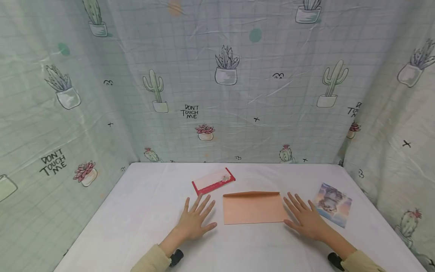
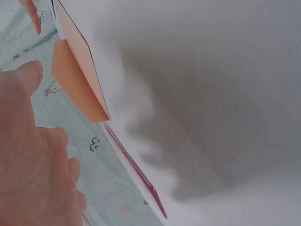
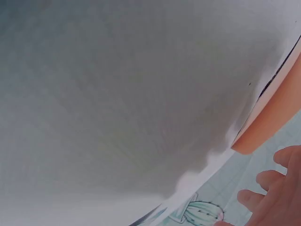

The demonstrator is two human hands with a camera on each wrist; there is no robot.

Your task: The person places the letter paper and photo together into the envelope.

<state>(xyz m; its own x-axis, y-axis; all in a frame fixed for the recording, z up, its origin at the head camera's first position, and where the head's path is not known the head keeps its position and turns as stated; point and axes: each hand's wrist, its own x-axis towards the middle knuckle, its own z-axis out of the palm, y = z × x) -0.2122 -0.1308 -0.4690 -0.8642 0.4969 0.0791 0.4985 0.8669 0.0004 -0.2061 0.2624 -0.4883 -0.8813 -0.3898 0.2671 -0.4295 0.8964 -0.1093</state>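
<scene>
Orange envelope (image 1: 255, 209) lies on the white table (image 1: 244, 249) between left hand (image 1: 193, 223) and right hand (image 1: 307, 222), both spread wide and empty. Red-edged slip (image 1: 212, 181) lies near left hand; picture card (image 1: 334, 206) beside right hand. Right hand's contact with envelope unclear.

Peach-orange envelope (image 1: 255, 209), cactus-patterned backdrop (image 1: 251, 94).

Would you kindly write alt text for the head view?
An open left hand and right hand flank an orange envelope on a white table; a red-edged card lies beyond the left, a picture card beside the right.
</scene>
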